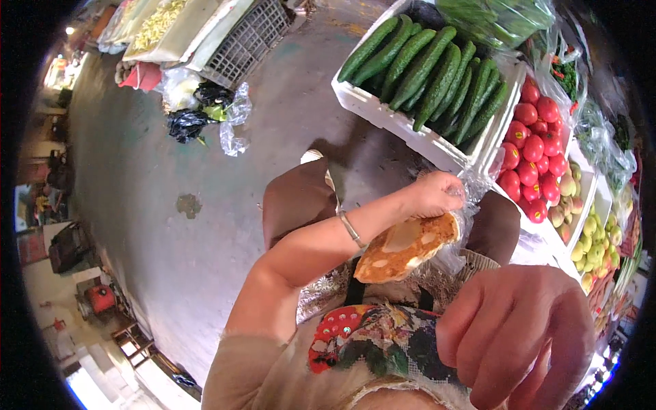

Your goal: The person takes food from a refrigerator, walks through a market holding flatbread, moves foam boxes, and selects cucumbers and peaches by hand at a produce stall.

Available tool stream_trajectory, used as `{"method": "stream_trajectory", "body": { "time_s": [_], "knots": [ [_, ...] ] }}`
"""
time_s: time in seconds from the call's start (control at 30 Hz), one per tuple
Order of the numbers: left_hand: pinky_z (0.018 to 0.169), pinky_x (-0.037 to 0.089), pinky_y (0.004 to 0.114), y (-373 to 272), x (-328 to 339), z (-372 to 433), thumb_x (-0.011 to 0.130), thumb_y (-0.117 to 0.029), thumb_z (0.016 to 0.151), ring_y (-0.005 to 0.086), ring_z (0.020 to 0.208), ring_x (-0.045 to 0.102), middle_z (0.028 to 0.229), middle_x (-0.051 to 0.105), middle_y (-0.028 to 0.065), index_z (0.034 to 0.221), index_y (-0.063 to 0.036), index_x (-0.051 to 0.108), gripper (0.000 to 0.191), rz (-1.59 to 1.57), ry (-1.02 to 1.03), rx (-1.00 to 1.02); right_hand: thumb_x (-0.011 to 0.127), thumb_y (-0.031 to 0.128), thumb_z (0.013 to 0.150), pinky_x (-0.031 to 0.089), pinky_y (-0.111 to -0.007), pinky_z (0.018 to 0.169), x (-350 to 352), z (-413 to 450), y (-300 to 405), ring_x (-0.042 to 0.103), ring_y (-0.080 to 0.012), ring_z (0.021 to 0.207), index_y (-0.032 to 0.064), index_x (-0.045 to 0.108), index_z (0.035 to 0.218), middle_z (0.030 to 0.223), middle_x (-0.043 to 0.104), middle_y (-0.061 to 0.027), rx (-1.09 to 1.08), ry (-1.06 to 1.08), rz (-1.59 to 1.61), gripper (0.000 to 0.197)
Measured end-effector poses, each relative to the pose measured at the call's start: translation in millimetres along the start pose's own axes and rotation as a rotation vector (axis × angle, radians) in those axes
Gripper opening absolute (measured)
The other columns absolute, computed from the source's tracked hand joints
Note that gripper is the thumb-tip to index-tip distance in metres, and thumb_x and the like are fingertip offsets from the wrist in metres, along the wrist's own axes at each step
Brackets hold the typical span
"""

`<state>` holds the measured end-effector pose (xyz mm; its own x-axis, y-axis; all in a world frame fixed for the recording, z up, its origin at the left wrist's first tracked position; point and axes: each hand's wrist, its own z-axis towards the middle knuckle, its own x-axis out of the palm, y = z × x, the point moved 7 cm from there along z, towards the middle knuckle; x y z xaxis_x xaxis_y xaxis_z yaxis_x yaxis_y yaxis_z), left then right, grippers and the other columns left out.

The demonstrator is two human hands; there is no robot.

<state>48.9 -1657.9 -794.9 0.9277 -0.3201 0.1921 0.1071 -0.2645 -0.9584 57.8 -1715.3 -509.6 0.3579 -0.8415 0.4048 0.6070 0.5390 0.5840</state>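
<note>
My left hand (433, 196), with a metal bangle on its wrist, is closed around a crumpled clear plastic bag (458, 243). A browned flatbread (394, 251) with pale patches hangs just below that hand, in front of my torso; its far edge lies against the bag. How far the bread sits inside the plastic cannot be told. Large and close to the camera at the lower right, my right hand (517, 333) has its fingers curled. Its back faces the camera, so whatever may be between the fingers is hidden.
At the right stand a white foam box (369, 110) of cucumbers (425, 72), red tomatoes (533, 148) and green fruit (592, 238). A black plastic crate (248, 41) and plastic bags (187, 123) are at upper left. My brown-clad knee (297, 200) projects over the grey floor (138, 205).
</note>
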Motion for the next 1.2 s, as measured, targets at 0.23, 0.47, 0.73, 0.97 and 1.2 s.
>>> {"method": "stream_trajectory", "body": {
  "time_s": [0.23, 0.47, 0.73, 0.97, 1.2],
  "knots": [
    [0.072, 0.043, 0.03, -6.3, -4.0, 1.6, 0.065, -0.026, 0.077, 0.0146, 0.079, 0.054, 0.081, 0.06, 0.0064, 0.092, -0.0016, 0.062, 0.028, 0.176, -0.037, 0.053, 0.067, 0.017, 0.082, 0.036, -0.024, 0.043, 5.0, 7.4, 1.7, 0.051, -0.0087, 0.048, 0.0134, 0.065, 0.074, 0.065, 0.059, -0.0038, -0.015, -0.026, -0.05, 0.01],
    [0.073, 0.045, 0.033, -0.8, -2.7, 3.9, 0.064, -0.021, 0.076, 0.0193, 0.082, 0.057, 0.087, 0.061, 0.0112, 0.091, -0.0025, 0.065, 0.023, 0.158, -0.02, -0.042, 0.055, 0.016, 0.088, 0.033, -0.023, 0.043, 16.9, 13.1, 14.0, 0.048, -0.0088, 0.049, 0.012, 0.057, 0.06, 0.054, 0.049, 0.0021, -0.221, 0.153, -0.035, 0.028],
    [0.061, 0.043, 0.034, 8.6, 3.8, 18.4, 0.067, -0.027, 0.073, 0.0164, 0.073, 0.056, 0.08, 0.062, 0.0082, 0.088, -0.0022, 0.066, 0.029, 0.183, -0.095, 0.053, 0.048, 0.029, 0.092, 0.035, -0.029, 0.051, 39.7, 0.1, -15.3, 0.044, -0.016, 0.053, 0.0128, 0.047, 0.066, 0.063, 0.042, -0.0014, 0.082, 0.355, -0.23, 0.03],
    [0.055, 0.04, 0.032, 13.0, -1.0, 12.6, 0.067, -0.027, 0.073, 0.015, 0.064, 0.051, 0.068, 0.056, 0.0039, 0.086, -0.0024, 0.065, 0.028, 0.178, -0.08, 0.043, 0.061, 0.031, 0.08, 0.036, -0.031, 0.053, 7.0, -27.8, 24.6, 0.052, -0.0222, 0.067, 0.0065, 0.058, 0.088, 0.084, 0.056, -0.0152, -0.282, -0.62, -1.136, 0.026],
    [0.056, 0.041, 0.035, 6.3, 1.5, 9.5, 0.066, -0.024, 0.071, 0.0147, 0.065, 0.053, 0.069, 0.058, 0.0057, 0.081, -0.0007, 0.062, 0.026, 0.13, -0.106, 0.065, 0.053, 0.032, 0.092, 0.04, -0.025, 0.06, 15.7, 1.4, 22.1, 0.049, -0.019, 0.095, 0.012, 0.062, 0.106, 0.085, 0.057, -0.0064, -0.011, -0.342, -0.512, 0.026]
  ]
}}
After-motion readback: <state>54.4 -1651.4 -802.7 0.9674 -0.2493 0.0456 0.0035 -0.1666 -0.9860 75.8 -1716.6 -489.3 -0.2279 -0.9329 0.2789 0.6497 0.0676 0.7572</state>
